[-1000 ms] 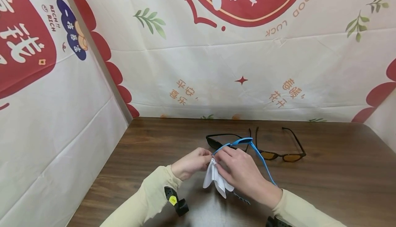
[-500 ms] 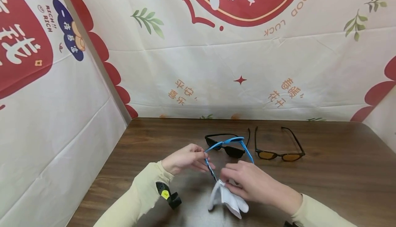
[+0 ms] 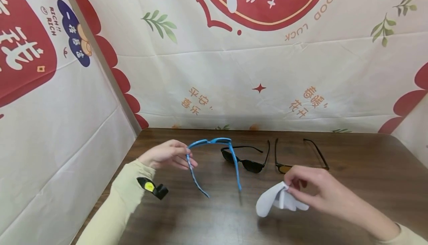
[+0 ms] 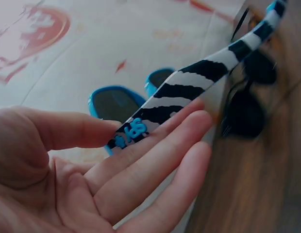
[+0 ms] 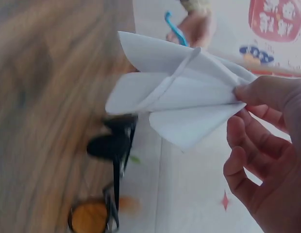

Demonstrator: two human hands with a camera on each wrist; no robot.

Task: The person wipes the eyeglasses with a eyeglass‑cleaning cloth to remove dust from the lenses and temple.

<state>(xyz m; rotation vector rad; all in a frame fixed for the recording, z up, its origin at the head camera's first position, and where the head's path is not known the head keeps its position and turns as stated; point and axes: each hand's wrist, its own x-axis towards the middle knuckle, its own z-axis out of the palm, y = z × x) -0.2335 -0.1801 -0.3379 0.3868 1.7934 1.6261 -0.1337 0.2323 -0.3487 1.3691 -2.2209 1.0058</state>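
Blue-framed sunglasses (image 3: 220, 140) hang above the left of the table, arms unfolded and pointing toward me. My left hand (image 3: 168, 155) pinches them near one hinge, between thumb and fingers. In the left wrist view the pinched temple arm (image 4: 199, 77) shows black and white zebra stripes and raised blue lettering. To the right, my right hand (image 3: 324, 191) pinches a white cloth (image 3: 279, 198) by its gathered edge, the rest spreading out in folds over the table. The right wrist view shows the cloth (image 5: 179, 92) fanned out from thumb and fingertips.
Black sunglasses (image 3: 252, 165) lie on the brown wooden table (image 3: 200, 222) behind the blue pair. Beside them sit dark-framed glasses with amber lenses (image 3: 284, 169), partly covered by my right hand. A printed white cloth wall (image 3: 214, 70) stands along the back, another on the left.
My hands have moved apart. The left one has carried the blue sunglasses left, and the right one has drawn the white cloth off their temple arm and away to the right.
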